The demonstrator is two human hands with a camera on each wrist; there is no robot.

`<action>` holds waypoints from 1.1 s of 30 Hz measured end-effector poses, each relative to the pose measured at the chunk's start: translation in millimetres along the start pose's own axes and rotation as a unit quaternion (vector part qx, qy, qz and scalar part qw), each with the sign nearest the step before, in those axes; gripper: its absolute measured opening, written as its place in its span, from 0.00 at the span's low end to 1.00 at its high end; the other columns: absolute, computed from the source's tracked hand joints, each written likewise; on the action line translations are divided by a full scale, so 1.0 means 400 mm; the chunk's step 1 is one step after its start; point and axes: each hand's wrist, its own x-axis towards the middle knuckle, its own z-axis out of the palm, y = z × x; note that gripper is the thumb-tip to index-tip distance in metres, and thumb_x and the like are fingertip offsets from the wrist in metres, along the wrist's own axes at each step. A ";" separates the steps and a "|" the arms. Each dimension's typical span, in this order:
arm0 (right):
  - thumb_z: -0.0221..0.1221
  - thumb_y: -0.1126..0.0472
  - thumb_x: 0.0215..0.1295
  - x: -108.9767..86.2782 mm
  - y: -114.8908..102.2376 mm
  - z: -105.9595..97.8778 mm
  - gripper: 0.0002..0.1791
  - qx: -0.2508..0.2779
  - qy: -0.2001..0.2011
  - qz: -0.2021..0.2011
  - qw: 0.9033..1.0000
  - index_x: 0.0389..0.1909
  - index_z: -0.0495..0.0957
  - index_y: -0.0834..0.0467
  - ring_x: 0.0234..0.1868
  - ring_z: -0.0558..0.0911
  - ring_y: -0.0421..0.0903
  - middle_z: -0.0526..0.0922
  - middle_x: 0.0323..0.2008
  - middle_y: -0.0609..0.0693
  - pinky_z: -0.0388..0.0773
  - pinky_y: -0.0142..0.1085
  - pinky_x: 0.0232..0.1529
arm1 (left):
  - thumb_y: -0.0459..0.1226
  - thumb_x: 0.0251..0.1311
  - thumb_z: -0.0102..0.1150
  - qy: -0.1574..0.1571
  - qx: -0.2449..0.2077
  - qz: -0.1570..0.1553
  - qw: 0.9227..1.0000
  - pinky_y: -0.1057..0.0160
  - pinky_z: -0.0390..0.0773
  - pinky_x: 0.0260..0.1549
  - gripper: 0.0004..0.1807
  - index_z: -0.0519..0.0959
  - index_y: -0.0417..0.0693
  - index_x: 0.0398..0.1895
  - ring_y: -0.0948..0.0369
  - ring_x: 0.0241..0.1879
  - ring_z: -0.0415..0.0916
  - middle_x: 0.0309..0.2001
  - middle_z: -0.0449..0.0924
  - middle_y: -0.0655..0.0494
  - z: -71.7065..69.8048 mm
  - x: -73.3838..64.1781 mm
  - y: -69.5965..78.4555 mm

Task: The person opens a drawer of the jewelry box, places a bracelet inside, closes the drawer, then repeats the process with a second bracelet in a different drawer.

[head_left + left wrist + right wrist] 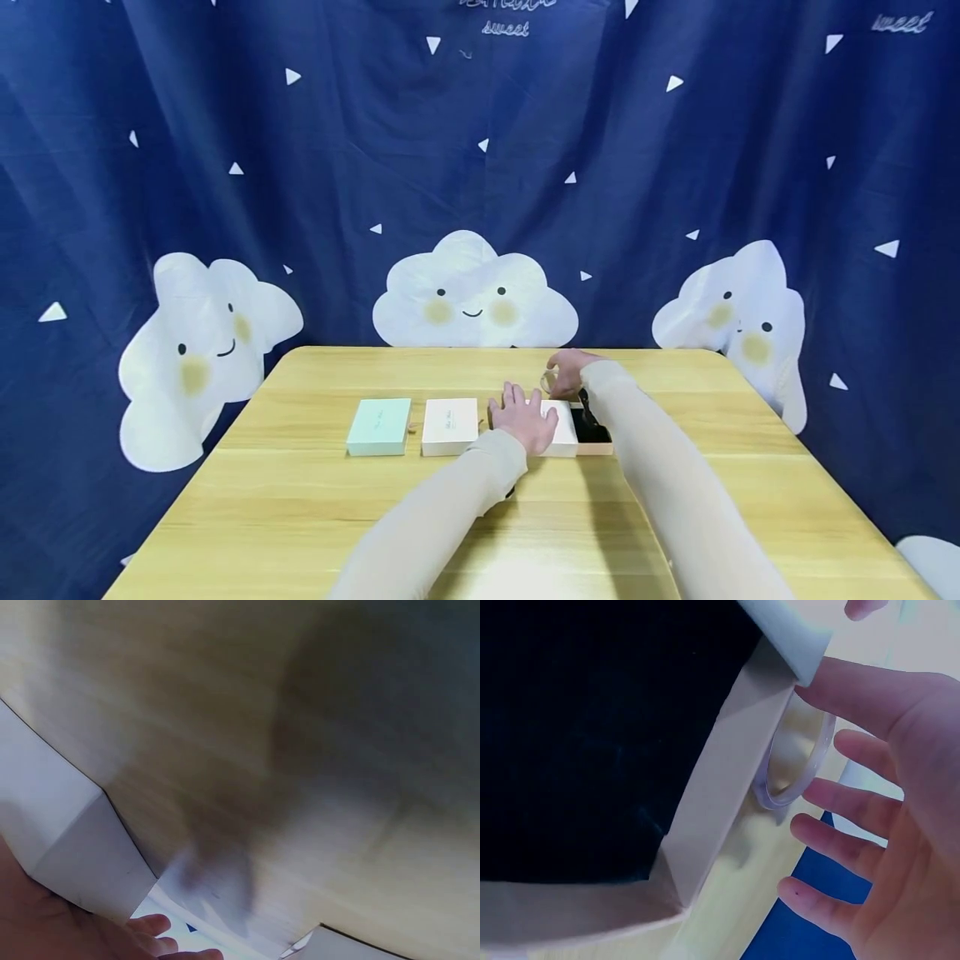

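Observation:
In the head view my right hand (570,372) pinches a pale, translucent bangle (546,385) beyond the far edge of a white sliding box. The right wrist view shows the bangle (826,742) between thumb and index finger, the other fingers spread. My left hand (522,421) rests with fingers extended on the white sleeve (566,433) of that box. A pale pink drawer (595,449) lined with a black pad (607,742) sticks out of the sleeve's right side. In the left wrist view the left hand (67,930) lies against a white box side (90,855).
Left of my hands stand a closed white box (450,427) and a mint-green box (379,427), each with a small pull tab on its right side. They sit in a row on a wooden table (300,483). A blue cloud-print curtain (480,183) hangs behind.

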 end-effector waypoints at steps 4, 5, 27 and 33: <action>0.75 0.52 0.47 0.005 -0.001 0.004 0.39 0.000 -0.005 0.010 1.000 0.63 0.77 0.58 0.48 0.78 0.49 0.81 0.56 0.54 0.79 0.40 0.50 | 0.61 0.75 0.25 0.001 0.000 0.000 1.000 0.36 0.54 0.72 0.36 0.58 0.57 0.79 0.45 0.80 0.45 0.79 0.52 0.40 0.006 0.004 0.002; 0.74 0.54 0.48 0.006 -0.001 0.004 0.38 0.004 -0.009 0.014 1.000 0.63 0.77 0.57 0.46 0.78 0.49 0.81 0.54 0.54 0.78 0.39 0.48 | 0.61 0.75 0.25 0.001 0.000 0.000 1.000 0.36 0.54 0.72 0.36 0.58 0.57 0.79 0.45 0.80 0.45 0.79 0.52 0.40 0.008 0.007 0.002; 0.71 0.56 0.48 0.015 -0.004 0.005 0.42 -0.020 -0.008 0.027 0.999 0.69 0.72 0.54 0.46 0.75 0.50 0.80 0.59 0.53 0.75 0.44 0.48 | 0.61 0.74 0.25 0.007 0.007 -0.003 1.000 0.36 0.56 0.71 0.36 0.60 0.59 0.78 0.46 0.79 0.47 0.78 0.54 0.40 0.013 0.014 -0.002; 0.72 0.55 0.48 0.025 0.005 0.011 0.44 -0.010 -0.010 0.029 0.999 0.71 0.70 0.53 0.48 0.75 0.50 0.78 0.62 0.52 0.75 0.44 0.49 | 0.61 0.74 0.25 0.008 0.011 -0.004 1.000 0.37 0.57 0.71 0.36 0.60 0.59 0.78 0.46 0.79 0.47 0.78 0.54 0.41 0.010 0.009 0.000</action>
